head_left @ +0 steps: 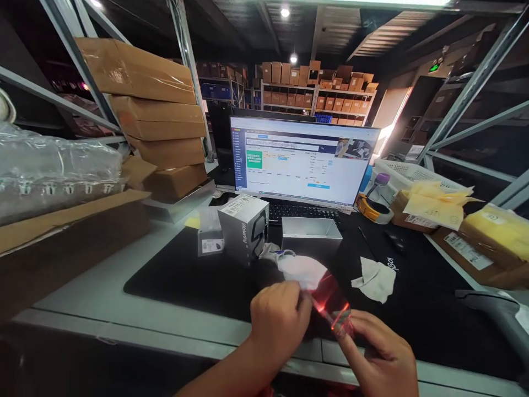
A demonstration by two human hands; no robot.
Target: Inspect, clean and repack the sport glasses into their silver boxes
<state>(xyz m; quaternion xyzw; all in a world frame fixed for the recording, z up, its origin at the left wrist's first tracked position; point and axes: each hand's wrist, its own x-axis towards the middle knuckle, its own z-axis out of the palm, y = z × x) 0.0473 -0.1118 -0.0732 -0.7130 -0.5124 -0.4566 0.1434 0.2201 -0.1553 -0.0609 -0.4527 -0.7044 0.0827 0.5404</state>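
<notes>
My left hand (278,320) is closed, its fingers pinching the upper end of a small flat shiny item (333,302) lit by red light. My right hand (378,353) grips the same item at its lower end. A white cloth or pouch (301,268) lies just behind the item, touching it. Both hands hover over the near part of a black desk mat (198,275). A crumpled white paper (374,278) lies to the right of the hands.
A grey product box (243,226), a silver tray (311,231), keyboard (303,211) and lit monitor (303,161) stand behind. Stacked cartons (159,118) and an open carton with bubble wrap (53,209) fill the left. Yellow parcels (483,231), tape roll (374,209) at right.
</notes>
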